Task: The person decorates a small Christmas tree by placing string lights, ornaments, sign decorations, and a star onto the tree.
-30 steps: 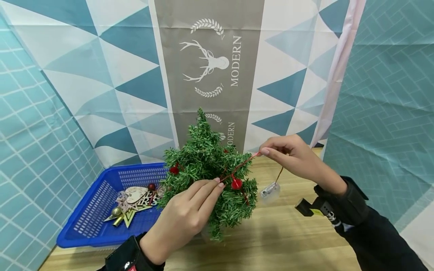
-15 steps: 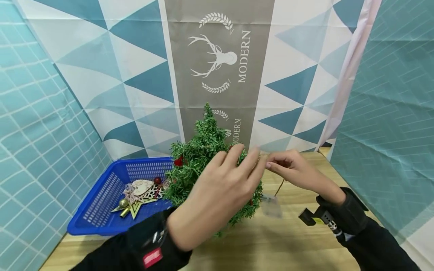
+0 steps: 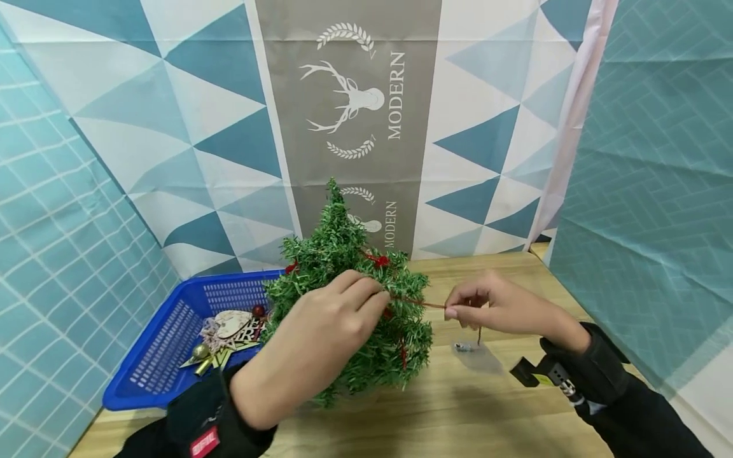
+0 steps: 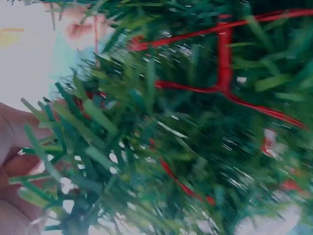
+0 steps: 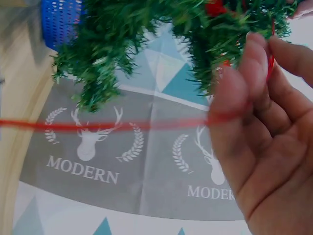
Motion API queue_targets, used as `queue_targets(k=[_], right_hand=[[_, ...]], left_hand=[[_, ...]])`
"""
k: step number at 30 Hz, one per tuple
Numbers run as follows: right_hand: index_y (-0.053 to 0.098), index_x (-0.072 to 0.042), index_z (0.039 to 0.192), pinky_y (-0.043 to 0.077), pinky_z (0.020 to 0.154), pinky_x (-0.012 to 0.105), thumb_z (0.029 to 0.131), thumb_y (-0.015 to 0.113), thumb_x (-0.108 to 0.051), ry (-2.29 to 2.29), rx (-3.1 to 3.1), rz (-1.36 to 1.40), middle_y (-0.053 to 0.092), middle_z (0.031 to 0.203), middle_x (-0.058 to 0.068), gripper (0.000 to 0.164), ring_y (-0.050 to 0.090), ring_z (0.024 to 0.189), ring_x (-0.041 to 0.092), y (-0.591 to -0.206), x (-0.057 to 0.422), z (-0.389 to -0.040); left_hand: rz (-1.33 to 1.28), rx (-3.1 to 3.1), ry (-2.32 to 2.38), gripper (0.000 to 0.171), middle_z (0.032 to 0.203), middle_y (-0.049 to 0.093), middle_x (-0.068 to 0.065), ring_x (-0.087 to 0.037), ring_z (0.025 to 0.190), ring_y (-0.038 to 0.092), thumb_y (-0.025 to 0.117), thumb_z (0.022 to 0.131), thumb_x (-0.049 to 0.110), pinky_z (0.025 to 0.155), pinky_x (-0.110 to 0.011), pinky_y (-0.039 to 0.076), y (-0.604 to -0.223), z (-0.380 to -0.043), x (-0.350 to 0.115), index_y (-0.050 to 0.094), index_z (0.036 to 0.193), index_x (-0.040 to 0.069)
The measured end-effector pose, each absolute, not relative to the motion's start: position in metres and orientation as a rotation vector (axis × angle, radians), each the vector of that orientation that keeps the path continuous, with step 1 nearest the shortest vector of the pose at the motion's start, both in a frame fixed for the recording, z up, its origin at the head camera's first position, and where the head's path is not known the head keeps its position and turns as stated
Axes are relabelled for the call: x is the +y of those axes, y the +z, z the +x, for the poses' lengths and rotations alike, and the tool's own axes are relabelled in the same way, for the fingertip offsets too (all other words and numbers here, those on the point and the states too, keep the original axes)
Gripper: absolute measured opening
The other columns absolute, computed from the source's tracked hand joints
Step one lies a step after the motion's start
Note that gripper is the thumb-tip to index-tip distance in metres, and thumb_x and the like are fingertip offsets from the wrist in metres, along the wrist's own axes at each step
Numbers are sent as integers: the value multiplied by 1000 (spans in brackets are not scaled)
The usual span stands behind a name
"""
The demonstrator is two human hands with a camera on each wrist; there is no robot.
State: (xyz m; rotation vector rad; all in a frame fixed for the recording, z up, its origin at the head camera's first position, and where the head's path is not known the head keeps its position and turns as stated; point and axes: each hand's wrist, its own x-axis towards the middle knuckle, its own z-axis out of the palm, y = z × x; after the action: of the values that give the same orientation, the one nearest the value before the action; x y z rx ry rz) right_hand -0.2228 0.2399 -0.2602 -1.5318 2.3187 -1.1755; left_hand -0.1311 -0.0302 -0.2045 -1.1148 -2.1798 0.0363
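Observation:
A small green artificial Christmas tree (image 3: 329,238) stands on the table. Around its branches runs a thin red string (image 3: 418,302) with red tufts. My left hand (image 3: 315,340) pinches the string at the front of the tree, its fingertips partly hidden among the branches. To the right of the tree, my right hand (image 3: 509,308) grips the same string between thumb and fingers, and the stretch between the hands is nearly straight. From the right hand the tail drops to a clear plastic packet (image 3: 478,358) with a small silvery piece inside. In the left wrist view, red wire (image 4: 186,89) crosses the needles.
At the left, a blue plastic basket (image 3: 134,401) holds ornaments: a gold star (image 3: 220,359), a gold ball (image 3: 200,351), a dark red ball (image 3: 259,311) and a wooden heart (image 3: 230,323). Behind the wooden table (image 3: 458,420) hangs a patterned cloth backdrop (image 3: 349,63).
My left hand reached toward the right hand, then came back to the tree front with the string. The right hand has lowered, and the hanging packet is lower too.

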Motion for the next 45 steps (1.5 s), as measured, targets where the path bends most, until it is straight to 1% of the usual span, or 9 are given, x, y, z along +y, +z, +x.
queue_targets(k=[2, 6, 9, 16, 23, 30, 35, 40, 45], right_hand=[[58, -15, 86, 49, 57, 26, 90, 49, -7, -1141, 2227, -1517, 56, 67, -1, 13, 55, 58, 10, -266, 241, -221], [48, -11, 85, 47, 77, 33, 89, 50, -5, -1105, 2022, -1440, 57, 79, 1, 7, 59, 76, 17, -287, 242, -218], [45, -9, 87, 46, 80, 34, 87, 51, -4, -1124, 1903, -1405, 53, 83, 3, 7, 57, 80, 17, -304, 241, -216], [57, -3, 95, 45, 54, 28, 89, 36, 10, -1411, 1914, -1461, 53, 77, 11, 25, 47, 61, 23, -288, 241, -206], [64, -11, 95, 34, 45, 16, 82, 49, 12, -1313, 2129, -1967, 58, 72, -2, 31, 38, 50, 3, -224, 217, -204], [62, -12, 94, 26, 42, 14, 82, 51, 9, -1121, 1930, -2205, 52, 66, -4, 26, 30, 48, 2, -183, 202, -194], [62, -10, 97, 27, 40, 10, 83, 49, 8, -1120, 1851, -2210, 56, 69, -2, 26, 35, 48, 0, -171, 199, -188], [64, -8, 96, 28, 40, 9, 83, 50, 7, -1224, 1835, -2222, 58, 70, -1, 25, 37, 48, -1, -164, 199, -187], [65, -10, 94, 27, 38, 12, 81, 50, 12, -1222, 2085, -2049, 58, 68, -3, 30, 31, 44, 0, -162, 203, -200]], left_hand=[[-1161, -2173, -100, 29, 105, 58, -2, -15, 101, 50, 54, 83, -3, 82, -23, 44, -227, -143, -47, 61, 107, 11], [-1239, -2115, -247, 43, 127, 46, 4, -16, 119, 39, 41, 89, 2, 95, -31, 36, -332, -214, -106, 49, 125, 23], [-1263, -2061, -294, 48, 126, 47, 1, -21, 119, 41, 39, 84, -4, 96, -35, 34, -352, -227, -129, 51, 123, 21], [-1294, -2089, -458, 57, 125, 48, 1, -22, 117, 44, 38, 78, -14, 95, -33, 36, -280, -169, -137, 54, 120, 20], [-1223, -2005, -500, 47, 103, 58, -2, -17, 99, 54, 26, 75, -9, 88, -19, 39, -218, -125, -117, 64, 96, 8], [-1195, -2047, -497, 37, 101, 58, -5, -18, 99, 53, 28, 85, -3, 89, -16, 37, -214, -122, -110, 63, 92, 5], [-1195, -2060, -499, 43, 102, 58, -3, -16, 100, 53, 40, 67, -19, 88, -16, 37, -211, -120, -107, 64, 92, 5], [-1189, -2068, -481, 42, 101, 58, -4, -18, 100, 54, 40, 66, -19, 90, -17, 37, -210, -119, -107, 64, 92, 5], [-1164, -2078, -470, 36, 102, 58, -4, -17, 100, 53, 31, 81, -7, 91, -17, 35, -212, -118, -110, 64, 91, 6]])
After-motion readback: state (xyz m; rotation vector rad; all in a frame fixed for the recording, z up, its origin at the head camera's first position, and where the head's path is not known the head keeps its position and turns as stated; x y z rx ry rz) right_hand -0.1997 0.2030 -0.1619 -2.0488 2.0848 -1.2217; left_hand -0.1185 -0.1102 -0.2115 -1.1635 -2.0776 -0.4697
